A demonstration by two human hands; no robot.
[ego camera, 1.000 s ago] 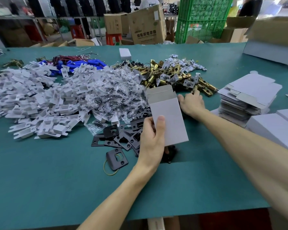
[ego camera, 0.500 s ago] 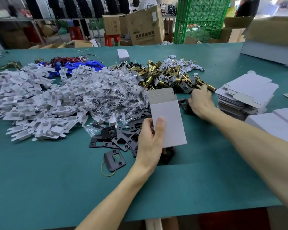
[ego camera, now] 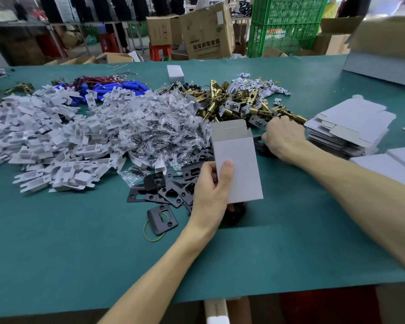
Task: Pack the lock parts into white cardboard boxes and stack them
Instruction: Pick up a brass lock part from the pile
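Head view: white box [ego camera: 237,164], mouth up for loading, gripped by left hand [ego camera: 208,195]; right hand [ego camera: 284,139] curled among brass latches [ego camera: 220,99], hold unclear.

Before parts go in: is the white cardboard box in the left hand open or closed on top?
Open. The top flap of the white cardboard box stands up, unfolded; the left hand grips it.

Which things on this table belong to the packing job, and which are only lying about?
In the job: white box in the left hand; brass latches; black plates; clear bags of small parts; flat box blanks.
Lying about, it seems: rubber band; green crate; brown cartons.
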